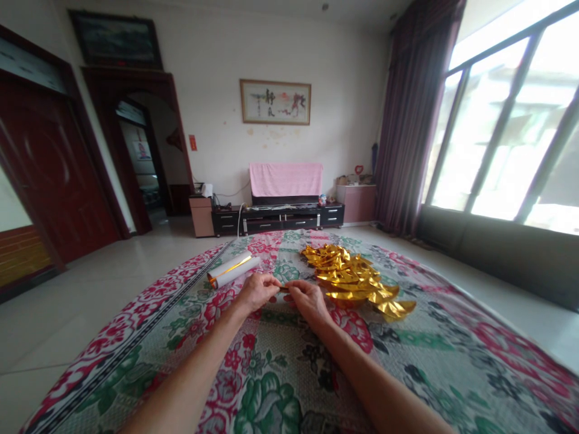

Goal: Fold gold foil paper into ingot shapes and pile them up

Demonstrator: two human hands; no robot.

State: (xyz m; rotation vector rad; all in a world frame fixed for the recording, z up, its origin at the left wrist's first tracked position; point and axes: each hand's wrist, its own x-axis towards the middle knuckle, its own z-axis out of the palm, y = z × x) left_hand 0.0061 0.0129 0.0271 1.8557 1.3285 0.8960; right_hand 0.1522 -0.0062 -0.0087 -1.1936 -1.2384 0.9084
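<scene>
Between my two hands, over the middle of the cloth, is a narrow folded strip of gold foil paper. My left hand pinches its left end, and my right hand pinches the right end. Fingers cover most of the strip. Just right of my right hand lies a pile of folded gold foil ingots, boat-shaped with pointed tips. To the left of my left hand rests a curled stack of gold foil paper sheets, its pale underside showing outward.
A flowered cloth covers the round table under my arms. Beyond it stand a low black cabinet and something draped with a pink cloth. Windows and a purple curtain are on the right, a red door on the left.
</scene>
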